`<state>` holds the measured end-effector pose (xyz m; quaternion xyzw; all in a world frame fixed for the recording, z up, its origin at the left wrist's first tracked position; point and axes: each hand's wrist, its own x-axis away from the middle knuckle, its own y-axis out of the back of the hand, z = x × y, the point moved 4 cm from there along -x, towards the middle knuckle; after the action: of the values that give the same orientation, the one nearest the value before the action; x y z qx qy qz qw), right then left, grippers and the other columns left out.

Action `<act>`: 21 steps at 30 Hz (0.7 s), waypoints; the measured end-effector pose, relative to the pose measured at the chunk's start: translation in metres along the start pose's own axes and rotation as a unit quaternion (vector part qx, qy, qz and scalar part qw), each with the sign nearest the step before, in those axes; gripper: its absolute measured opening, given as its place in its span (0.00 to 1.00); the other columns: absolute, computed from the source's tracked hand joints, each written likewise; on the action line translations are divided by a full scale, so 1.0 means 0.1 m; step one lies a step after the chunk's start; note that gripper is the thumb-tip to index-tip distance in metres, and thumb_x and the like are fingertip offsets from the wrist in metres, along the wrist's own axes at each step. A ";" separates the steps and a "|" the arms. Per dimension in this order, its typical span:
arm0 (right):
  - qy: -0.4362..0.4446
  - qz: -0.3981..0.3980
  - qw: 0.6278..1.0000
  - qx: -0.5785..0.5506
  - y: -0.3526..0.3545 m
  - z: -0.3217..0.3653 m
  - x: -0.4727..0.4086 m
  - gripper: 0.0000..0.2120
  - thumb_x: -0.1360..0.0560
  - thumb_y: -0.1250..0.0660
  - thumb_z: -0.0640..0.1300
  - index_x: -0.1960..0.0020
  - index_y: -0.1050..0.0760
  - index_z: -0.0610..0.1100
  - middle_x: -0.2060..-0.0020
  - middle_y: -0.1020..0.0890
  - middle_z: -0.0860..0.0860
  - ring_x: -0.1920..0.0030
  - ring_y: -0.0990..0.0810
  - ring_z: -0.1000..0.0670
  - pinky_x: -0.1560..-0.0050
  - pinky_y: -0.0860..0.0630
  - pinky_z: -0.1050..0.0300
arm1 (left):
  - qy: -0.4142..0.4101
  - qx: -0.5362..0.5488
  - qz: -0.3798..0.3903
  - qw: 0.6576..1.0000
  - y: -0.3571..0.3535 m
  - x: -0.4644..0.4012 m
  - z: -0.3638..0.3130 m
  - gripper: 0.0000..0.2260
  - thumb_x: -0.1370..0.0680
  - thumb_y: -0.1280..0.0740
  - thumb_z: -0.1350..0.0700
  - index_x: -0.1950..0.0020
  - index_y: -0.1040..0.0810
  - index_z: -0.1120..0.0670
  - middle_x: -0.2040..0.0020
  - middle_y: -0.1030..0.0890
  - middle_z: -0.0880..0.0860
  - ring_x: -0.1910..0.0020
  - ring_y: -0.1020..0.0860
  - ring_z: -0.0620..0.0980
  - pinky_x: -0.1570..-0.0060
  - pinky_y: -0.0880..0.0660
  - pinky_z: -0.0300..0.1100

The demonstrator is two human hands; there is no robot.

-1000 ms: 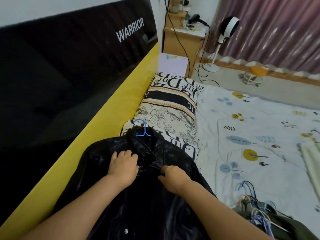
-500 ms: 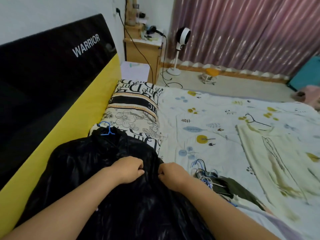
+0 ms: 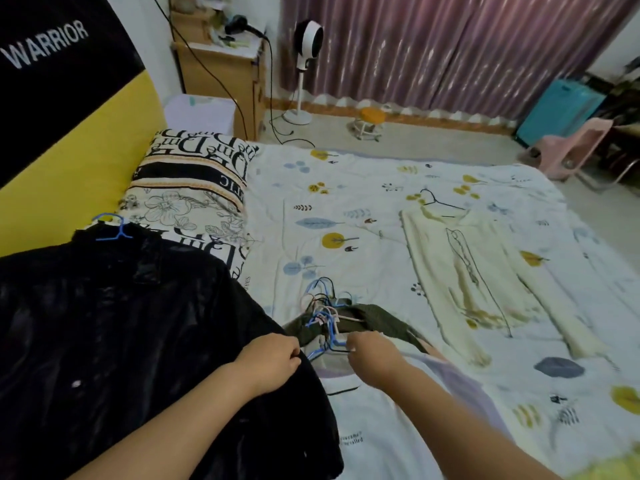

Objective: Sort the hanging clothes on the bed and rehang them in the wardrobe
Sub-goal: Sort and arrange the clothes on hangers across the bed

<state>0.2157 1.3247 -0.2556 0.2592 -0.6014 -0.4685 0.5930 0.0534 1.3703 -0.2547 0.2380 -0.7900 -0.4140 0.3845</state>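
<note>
A shiny black jacket (image 3: 114, 323) lies spread at the left of the bed on a blue hanger (image 3: 112, 228) whose hook rests by the pillow. My left hand (image 3: 270, 358) is closed on the jacket's right edge. My right hand (image 3: 372, 355) pinches a hanger in the tangled bundle of hangers (image 3: 323, 313) atop a pile with a dark green garment (image 3: 377, 322) and a white T-shirt (image 3: 367, 420). A cream long-sleeved top (image 3: 474, 271) lies flat to the right on a black hanger (image 3: 436, 202).
The floral bedsheet (image 3: 346, 188) covers the bed. A printed pillow (image 3: 194, 188) sits by the yellow and black headboard (image 3: 79, 133). Beyond the bed are a wooden nightstand (image 3: 221, 64), standing fan (image 3: 306, 46), small stool (image 3: 370, 123), pink chair (image 3: 571, 147) and curtains (image 3: 450, 46).
My view has swung to the right. Both hands left the jacket's collar and front; the left slid to its right edge and the right reached across to the hanger bundle.
</note>
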 end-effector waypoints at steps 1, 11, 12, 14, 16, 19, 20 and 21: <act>-0.011 -0.005 1.000 -0.004 -0.09 -0.17 0.00 0.14 0.23 0.45 0.37 0.41 0.27 0.39 0.43 0.22 0.41 0.43 0.24 0.42 0.50 0.29 0.55 | 0.002 -0.003 -0.004 1.000 -0.11 -0.05 -0.08 0.11 0.21 0.42 0.51 0.42 0.25 0.53 0.44 0.22 0.52 0.45 0.25 0.53 0.48 0.28 0.46; -0.050 -0.077 0.996 -0.002 -0.90 -1.16 -0.18 0.23 0.24 0.49 0.44 0.30 0.38 0.45 0.33 0.31 0.45 0.33 0.32 0.44 0.37 0.31 0.49 | 0.042 -0.031 -0.051 0.997 -1.13 -0.52 -0.55 0.16 0.20 0.44 0.53 0.32 0.36 0.54 0.29 0.36 0.53 0.30 0.39 0.52 0.32 0.40 0.44; -0.047 -0.108 0.993 0.001 -0.91 -1.18 -0.22 0.24 0.26 0.49 0.44 0.30 0.39 0.45 0.33 0.30 0.43 0.33 0.30 0.42 0.38 0.29 0.45 | 0.049 -0.041 -0.052 0.997 -1.21 -0.56 -0.55 0.19 0.19 0.45 0.53 0.29 0.39 0.54 0.25 0.42 0.52 0.27 0.44 0.50 0.28 0.46 0.44; -0.037 -0.114 0.993 0.009 -0.96 -1.23 -0.33 0.25 0.24 0.48 0.45 0.27 0.43 0.44 0.29 0.35 0.44 0.28 0.36 0.43 0.34 0.35 0.41 | 0.068 -0.062 -0.044 0.995 -1.34 -0.63 -0.53 0.22 0.19 0.46 0.52 0.26 0.44 0.53 0.23 0.50 0.51 0.24 0.51 0.49 0.26 0.54 0.46; -0.024 -0.054 0.998 0.016 -1.09 -1.27 -0.45 0.25 0.21 0.48 0.45 0.25 0.47 0.46 0.27 0.40 0.48 0.26 0.43 0.47 0.31 0.43 0.45 | 0.081 -0.088 -0.034 0.992 -1.46 -0.70 -0.51 0.22 0.19 0.46 0.52 0.25 0.45 0.52 0.23 0.51 0.51 0.24 0.53 0.49 0.26 0.57 0.47; -0.014 -0.072 0.997 0.040 -1.13 -1.29 -0.57 0.22 0.21 0.48 0.45 0.28 0.41 0.44 0.33 0.33 0.45 0.31 0.37 0.45 0.33 0.42 0.46 | 0.086 -0.119 -0.024 0.989 -1.57 -0.77 -0.51 0.20 0.18 0.47 0.50 0.26 0.41 0.50 0.24 0.46 0.51 0.25 0.49 0.49 0.27 0.57 0.49; -0.013 -0.076 0.996 0.050 -1.11 -1.28 -0.59 0.21 0.21 0.48 0.46 0.28 0.40 0.44 0.34 0.32 0.44 0.31 0.36 0.45 0.32 0.42 0.46 | 0.088 -0.123 -0.025 0.988 -1.60 -0.80 -0.51 0.20 0.19 0.47 0.50 0.27 0.40 0.50 0.24 0.45 0.51 0.25 0.48 0.49 0.27 0.56 0.49; -0.014 -0.067 0.996 0.054 -1.11 -1.28 -0.59 0.21 0.20 0.48 0.47 0.29 0.40 0.45 0.34 0.32 0.44 0.32 0.35 0.44 0.32 0.42 0.47 | 0.090 -0.124 -0.027 0.988 -1.61 -0.81 -0.52 0.20 0.19 0.46 0.49 0.27 0.40 0.49 0.24 0.45 0.51 0.25 0.48 0.50 0.27 0.56 0.49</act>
<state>0.3207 1.2961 -0.3983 0.3239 -0.6152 -0.4781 0.5367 0.1525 1.3144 -0.4043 0.2462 -0.6882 -0.4955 0.4693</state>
